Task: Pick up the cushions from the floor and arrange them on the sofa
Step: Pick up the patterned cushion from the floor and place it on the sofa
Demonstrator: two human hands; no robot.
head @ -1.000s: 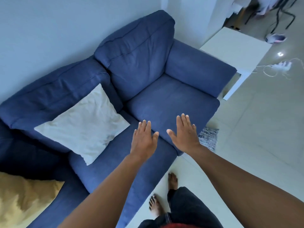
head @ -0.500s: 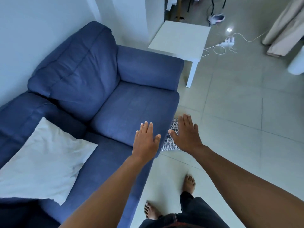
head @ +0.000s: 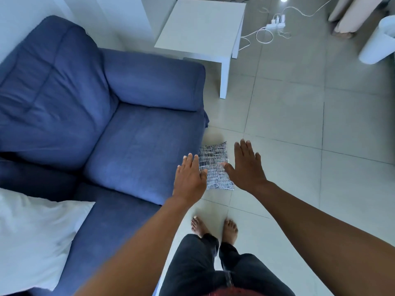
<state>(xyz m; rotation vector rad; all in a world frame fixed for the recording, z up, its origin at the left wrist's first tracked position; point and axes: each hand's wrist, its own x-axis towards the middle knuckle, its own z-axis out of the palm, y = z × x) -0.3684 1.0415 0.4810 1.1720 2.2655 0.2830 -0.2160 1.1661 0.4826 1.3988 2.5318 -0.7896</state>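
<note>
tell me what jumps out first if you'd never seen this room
Two bare hands stretch out in the middle of the view, the left hand and the right hand, both open with fingers spread above a small patterned cushion lying on the tiled floor by the sofa's front corner. The big blue sofa fills the left side, with a white cushion on its seat at the lower left. A white side table stands beyond the sofa's arm.

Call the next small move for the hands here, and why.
Probably lower both hands onto the patterned cushion. It lies on the floor by the sofa front, and the left hand and right hand are open on either side of it, neither with a grip yet. A white cushion is already on the sofa.
</note>
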